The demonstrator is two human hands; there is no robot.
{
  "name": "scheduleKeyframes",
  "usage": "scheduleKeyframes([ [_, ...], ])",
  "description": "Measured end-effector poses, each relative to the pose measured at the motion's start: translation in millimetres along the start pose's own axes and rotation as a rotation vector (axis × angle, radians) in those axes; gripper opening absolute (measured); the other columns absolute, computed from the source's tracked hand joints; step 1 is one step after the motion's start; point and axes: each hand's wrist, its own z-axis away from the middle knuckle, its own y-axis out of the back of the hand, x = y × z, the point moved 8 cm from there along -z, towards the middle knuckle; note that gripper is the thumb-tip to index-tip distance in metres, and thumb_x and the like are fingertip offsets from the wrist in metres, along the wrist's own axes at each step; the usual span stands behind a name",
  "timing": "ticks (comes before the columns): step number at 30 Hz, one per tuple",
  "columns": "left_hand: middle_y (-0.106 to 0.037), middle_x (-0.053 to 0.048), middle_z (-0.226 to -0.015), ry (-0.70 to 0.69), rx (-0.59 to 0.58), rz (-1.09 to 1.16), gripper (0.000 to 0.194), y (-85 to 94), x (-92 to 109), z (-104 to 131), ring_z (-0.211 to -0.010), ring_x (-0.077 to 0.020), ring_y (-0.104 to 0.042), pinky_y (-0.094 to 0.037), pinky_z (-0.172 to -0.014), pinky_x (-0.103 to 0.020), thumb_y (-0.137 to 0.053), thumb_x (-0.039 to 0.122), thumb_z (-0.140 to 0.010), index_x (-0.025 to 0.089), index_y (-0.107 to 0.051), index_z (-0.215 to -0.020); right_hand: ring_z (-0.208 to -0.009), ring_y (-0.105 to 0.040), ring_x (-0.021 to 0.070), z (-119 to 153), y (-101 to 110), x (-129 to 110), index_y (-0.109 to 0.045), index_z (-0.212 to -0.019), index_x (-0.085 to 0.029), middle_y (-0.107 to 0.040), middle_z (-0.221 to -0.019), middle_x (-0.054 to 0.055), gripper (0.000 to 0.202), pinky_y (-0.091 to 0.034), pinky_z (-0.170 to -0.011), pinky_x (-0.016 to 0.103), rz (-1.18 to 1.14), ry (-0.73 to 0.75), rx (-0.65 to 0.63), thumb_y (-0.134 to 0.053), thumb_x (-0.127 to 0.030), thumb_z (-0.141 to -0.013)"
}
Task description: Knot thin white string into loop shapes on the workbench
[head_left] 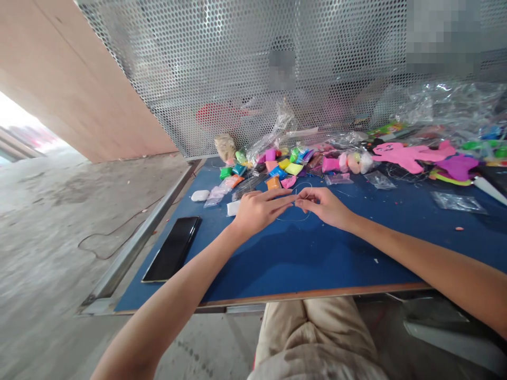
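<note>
Thin strand [293,220] looped about left hand [257,209] and right hand [325,207], over the blue tabletop [336,258].
The right pinches it; the left is straight-fingered (gripping? I can't tell). Probably light, springy, best held near an end.

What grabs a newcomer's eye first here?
Probably the bright pink figure at back right on the blue table, along with the colourful packets heaped to its left. Next, likely the left hand and right hand, fingertips close together mid-table by a thin looped strand. The dark phone stands out near the table's left edge.
</note>
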Motion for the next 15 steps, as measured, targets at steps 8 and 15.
scheduleKeyframes([
  [8, -0.074, 0.002, -0.105, 0.022, -0.016, -0.123, 0.030, -0.1, 0, -2, -0.069, -0.0100, -0.068, -0.043, -0.056, -0.024, -0.056, 0.035, -0.097, 0.035, -0.067, -0.125, -0.070, -0.053, 0.0182, 9, 9, -24, -0.071, -0.088, -0.023, -0.066, -0.074, 0.002, 0.016, -0.039, -0.069, 0.033, 0.361, 0.254, 0.223, -0.062, -0.036, -0.093],
  [15, -0.072, 0.001, -0.104, 0.055, -0.097, -0.223, 0.028, -0.3, 4, -6, -0.060, -0.0100, -0.061, -0.034, -0.048, -0.026, -0.049, 0.031, -0.100, 0.035, -0.069, -0.119, -0.074, -0.056, 0.0183, 15, 9, -36, -0.069, -0.087, -0.022, -0.066, -0.074, 0.000, 0.010, -0.036, -0.079, 0.036, 0.524, 0.375, 0.313, -0.064, -0.027, -0.093],
])
